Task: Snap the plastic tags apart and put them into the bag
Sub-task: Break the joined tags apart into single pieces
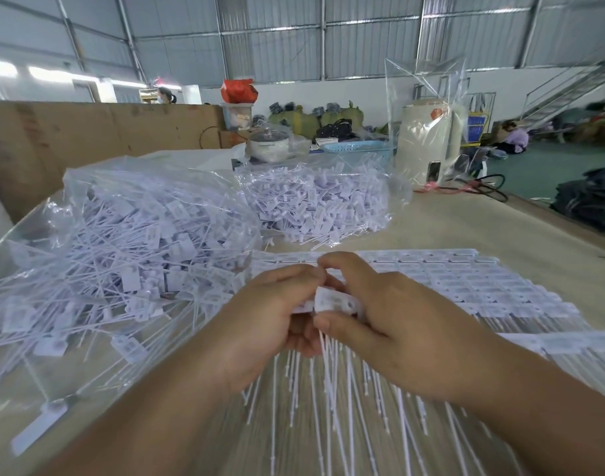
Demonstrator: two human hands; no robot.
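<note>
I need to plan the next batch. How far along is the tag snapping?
Done: the near bag and a second bag already hold heaps of separated tags. In hand: the left hand and right hand pinch a joined strip. Left: stacked uncut sheets on the table.

Pale table [465,218], two tag-filled bags [122,235], joined tag sheets [465,280], kettle [428,139]

Bright even daylight, soft blur, edges warped.
</note>
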